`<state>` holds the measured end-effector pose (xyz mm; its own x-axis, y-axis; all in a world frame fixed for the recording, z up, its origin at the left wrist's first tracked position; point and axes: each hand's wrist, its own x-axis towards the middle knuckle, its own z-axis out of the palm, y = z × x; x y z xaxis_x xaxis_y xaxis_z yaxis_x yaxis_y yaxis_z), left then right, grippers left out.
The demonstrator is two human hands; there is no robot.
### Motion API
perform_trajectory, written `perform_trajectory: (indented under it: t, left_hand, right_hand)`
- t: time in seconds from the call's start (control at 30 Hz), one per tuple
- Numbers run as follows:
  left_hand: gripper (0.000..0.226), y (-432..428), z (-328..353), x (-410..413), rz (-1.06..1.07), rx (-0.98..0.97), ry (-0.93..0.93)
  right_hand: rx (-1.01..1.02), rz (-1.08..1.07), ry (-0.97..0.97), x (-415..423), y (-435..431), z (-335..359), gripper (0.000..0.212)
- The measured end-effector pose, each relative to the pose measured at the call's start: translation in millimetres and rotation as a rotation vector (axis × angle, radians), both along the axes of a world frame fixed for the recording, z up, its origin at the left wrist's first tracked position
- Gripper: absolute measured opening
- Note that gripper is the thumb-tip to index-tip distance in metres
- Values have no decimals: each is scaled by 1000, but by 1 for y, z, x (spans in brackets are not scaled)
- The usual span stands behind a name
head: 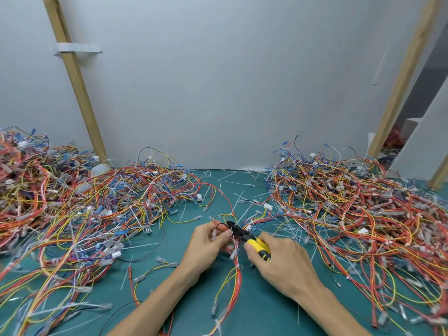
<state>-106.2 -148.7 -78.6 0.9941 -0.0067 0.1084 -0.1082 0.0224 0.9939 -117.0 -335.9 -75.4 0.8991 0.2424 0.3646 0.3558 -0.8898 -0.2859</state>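
Note:
My left hand (206, 246) pinches a small wire harness (236, 275) of red, yellow and orange wires just above the green mat (169, 243). My right hand (283, 260) grips yellow-handled cutters (257, 244). Their black jaws (236, 227) point up and left into the wires held by my left fingers. The harness trails down between my forearms toward the lower edge of the view. Whether the jaws are closed on a wire or a tie cannot be told.
A large heap of tangled wire harnesses (72, 202) covers the left of the mat, another heap (363, 209) the right. Cut white cable ties (291, 226) lie scattered in the middle. A grey wall (218, 93) with two leaning wooden battens (75, 76) stands behind.

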Motion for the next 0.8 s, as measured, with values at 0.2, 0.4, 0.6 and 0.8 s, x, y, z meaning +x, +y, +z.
perform_trajectory:
  t: [0.2, 0.4, 0.6, 0.8]
  left_hand:
    - [43, 5, -1, 0, 181, 193, -218]
    - [6, 6, -3, 2, 236, 521, -387]
    - [24, 2, 3, -3, 32, 286, -119]
    - [18, -9, 7, -8, -147, -45, 48]
  right_hand:
    - [-67, -71, -25, 0, 4, -3, 63]
    - [23, -90, 4, 1, 0, -3, 60]
    - [80, -55, -8, 0, -2, -2, 57]
    - [57, -9, -25, 1, -4, -1, 50]
